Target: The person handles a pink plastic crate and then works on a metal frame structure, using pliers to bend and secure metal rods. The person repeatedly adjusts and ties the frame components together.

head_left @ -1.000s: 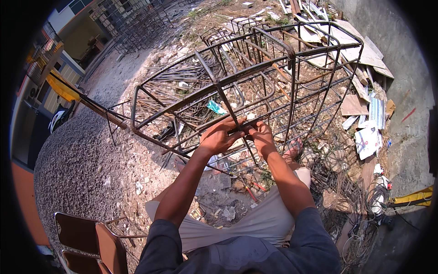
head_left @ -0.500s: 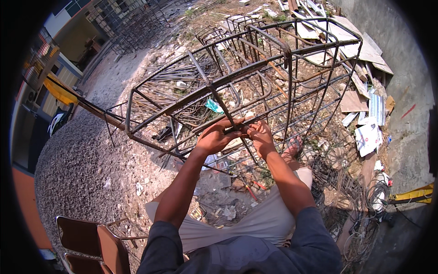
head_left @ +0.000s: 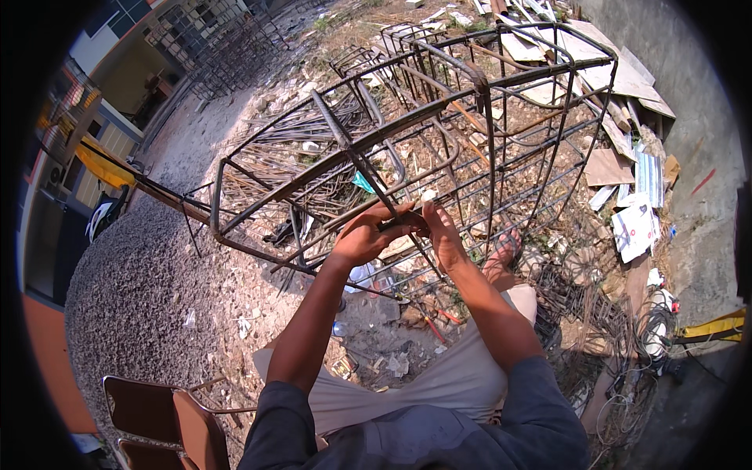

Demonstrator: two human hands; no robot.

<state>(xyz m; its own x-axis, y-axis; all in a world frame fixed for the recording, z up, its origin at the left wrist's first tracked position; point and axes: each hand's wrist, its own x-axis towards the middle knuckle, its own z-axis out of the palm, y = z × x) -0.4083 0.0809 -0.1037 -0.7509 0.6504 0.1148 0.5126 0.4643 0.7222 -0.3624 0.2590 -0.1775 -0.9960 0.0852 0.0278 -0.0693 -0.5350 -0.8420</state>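
A long cage of steel rebar (head_left: 486, 133) stretches across in front of me, its bent stirrups joining the long bars. Both hands meet low on a slanting stirrup leg (head_left: 368, 176), at the cage's near side. My left hand (head_left: 364, 238) is closed around the bar there, thumb and fingers on either side of it. Beside it, my right hand (head_left: 445, 241) has its fingers bent together against the same spot, the index finger raised higher. Whatever lies between the fingertips is hidden. Below the hands, the slanting leg goes on down toward the ground.
A grey gravel heap (head_left: 133, 290) rises at the left, with a brown chair (head_left: 200, 427) nearer me. Loose rods (head_left: 313, 129) lie beyond the cage. Scrap boards (head_left: 607, 82) lean by the concrete wall (head_left: 697, 141); tangled wire (head_left: 619, 399) covers the ground at right.
My right hand's fingers have straightened somewhat, its index finger now pointing upward. The left hand stays at the same bar. The view has shifted slightly.
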